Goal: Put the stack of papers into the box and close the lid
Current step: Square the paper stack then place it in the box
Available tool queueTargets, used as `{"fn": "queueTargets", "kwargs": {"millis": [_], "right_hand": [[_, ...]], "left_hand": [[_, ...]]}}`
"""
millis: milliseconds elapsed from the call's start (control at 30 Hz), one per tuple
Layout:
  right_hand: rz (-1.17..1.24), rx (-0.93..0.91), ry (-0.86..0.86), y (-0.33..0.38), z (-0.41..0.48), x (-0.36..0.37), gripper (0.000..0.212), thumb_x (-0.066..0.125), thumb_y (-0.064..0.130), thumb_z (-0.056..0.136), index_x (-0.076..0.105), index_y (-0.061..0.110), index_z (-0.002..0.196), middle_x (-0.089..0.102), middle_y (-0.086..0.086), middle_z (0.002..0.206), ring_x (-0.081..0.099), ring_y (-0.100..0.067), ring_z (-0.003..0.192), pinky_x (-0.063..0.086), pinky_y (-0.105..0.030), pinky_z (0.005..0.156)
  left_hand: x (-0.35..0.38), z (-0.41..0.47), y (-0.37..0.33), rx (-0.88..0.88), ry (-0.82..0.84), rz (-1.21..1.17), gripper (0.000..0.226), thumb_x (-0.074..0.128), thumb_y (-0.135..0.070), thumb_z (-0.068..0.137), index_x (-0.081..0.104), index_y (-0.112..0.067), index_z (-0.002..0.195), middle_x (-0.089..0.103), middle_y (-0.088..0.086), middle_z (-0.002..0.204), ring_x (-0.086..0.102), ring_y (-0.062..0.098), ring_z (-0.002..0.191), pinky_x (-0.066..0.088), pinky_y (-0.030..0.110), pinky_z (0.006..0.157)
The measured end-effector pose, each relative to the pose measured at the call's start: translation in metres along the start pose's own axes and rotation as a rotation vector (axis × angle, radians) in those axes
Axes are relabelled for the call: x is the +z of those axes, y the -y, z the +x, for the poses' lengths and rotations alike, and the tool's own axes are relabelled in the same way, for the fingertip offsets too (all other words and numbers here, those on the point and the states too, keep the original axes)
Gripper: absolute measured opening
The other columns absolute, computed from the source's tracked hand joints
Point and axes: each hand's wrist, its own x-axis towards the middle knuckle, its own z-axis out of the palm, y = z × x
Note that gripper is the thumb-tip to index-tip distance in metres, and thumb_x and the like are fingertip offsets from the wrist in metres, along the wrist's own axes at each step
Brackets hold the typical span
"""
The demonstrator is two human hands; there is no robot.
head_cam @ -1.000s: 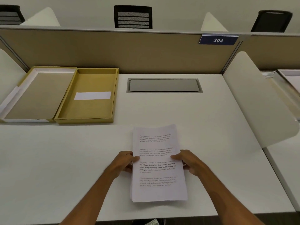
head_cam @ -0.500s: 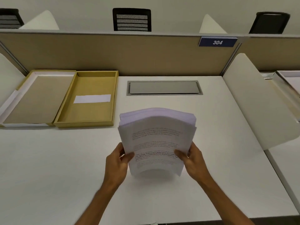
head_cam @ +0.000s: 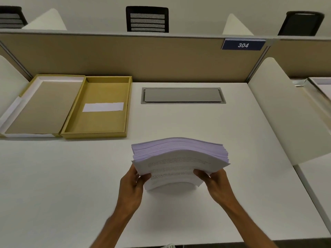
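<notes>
A thick stack of printed white papers (head_cam: 179, 158) is held up off the desk in front of me, tilted so its far edge faces up, the sheets bowed. My left hand (head_cam: 131, 187) grips its left side and my right hand (head_cam: 215, 185) grips its right side. The open mustard-yellow box (head_cam: 100, 135) lies at the back left of the desk with a white label inside it. Its lid (head_cam: 43, 106) lies upturned against the box's left side, lined in white.
The white desk (head_cam: 53, 185) is bounded by a tan partition (head_cam: 143, 58) at the back and a cream side divider (head_cam: 286, 119) on the right. A grey cable hatch (head_cam: 182, 95) is set into the desk behind the papers.
The papers lay flat on the desk a second ago. Both hands have lifted the stack and tipped it up on end, holding it by its sides.
</notes>
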Motion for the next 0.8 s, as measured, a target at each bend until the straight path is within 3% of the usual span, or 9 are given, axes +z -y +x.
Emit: {"fn": "queueTargets", "kwargs": {"millis": [167,267,400,533,700,800], "right_hand": [[0.001,0.022,0.002,-0.003,-0.005,0.000,0.047,0.073,0.014,0.091,0.065,0.055,0.113,0.074,0.019,0.110,0.069,-0.004,0.105,0.059,-0.024,0.087],[0.033,0.009,-0.029,0.002,-0.006,0.002,0.037,0.075,0.024,0.087,0.066,0.039,0.120,0.075,0.010,0.111,0.070,-0.009,0.106,0.060,-0.034,0.090],[0.127,-0.048,-0.137,0.018,-0.010,0.005,0.045,0.079,0.024,0.080,0.065,0.036,0.121,0.075,0.009,0.111,0.070,-0.012,0.106,0.059,-0.025,0.085],[0.180,-0.036,-0.213,0.021,-0.017,0.015,0.052,0.083,0.025,0.078,0.062,0.028,0.126,0.075,0.010,0.110,0.071,-0.010,0.103,0.060,-0.021,0.082],[0.118,0.052,-0.230,0.013,-0.022,0.027,0.049,0.081,0.016,0.084,0.063,0.020,0.129,0.074,0.000,0.115,0.069,-0.017,0.109,0.059,-0.036,0.093],[0.181,-0.001,-0.255,0.024,-0.025,0.026,0.070,0.090,0.034,0.072,0.057,0.024,0.133,0.071,0.001,0.116,0.068,-0.018,0.110,0.059,-0.028,0.089]], "left_hand": [[0.000,-0.001,0.002,-0.052,0.019,0.045,0.050,0.062,-0.007,0.096,0.050,-0.045,0.126,0.066,-0.037,0.111,0.061,-0.011,0.102,0.052,0.011,0.076],[-0.001,-0.001,-0.011,-0.031,-0.006,-0.019,0.055,0.075,-0.016,0.087,0.049,-0.045,0.127,0.065,-0.020,0.121,0.059,-0.004,0.110,0.051,0.011,0.085],[0.002,0.000,-0.046,0.085,-0.046,-0.223,0.054,0.079,-0.037,0.075,0.051,-0.035,0.122,0.065,-0.004,0.114,0.062,0.016,0.111,0.055,0.024,0.088],[0.013,0.000,-0.069,0.102,-0.121,-0.337,0.053,0.074,-0.055,0.077,0.055,-0.027,0.119,0.066,0.004,0.112,0.064,0.020,0.104,0.054,0.027,0.086],[0.026,0.002,-0.075,0.067,-0.223,-0.383,0.045,0.066,-0.070,0.077,0.059,-0.036,0.105,0.069,-0.009,0.098,0.065,0.006,0.090,0.053,0.018,0.076],[0.030,0.004,-0.075,0.047,-0.270,-0.380,0.034,0.066,-0.062,0.080,0.059,-0.037,0.102,0.068,-0.014,0.091,0.064,0.000,0.083,0.052,0.013,0.069]]}}
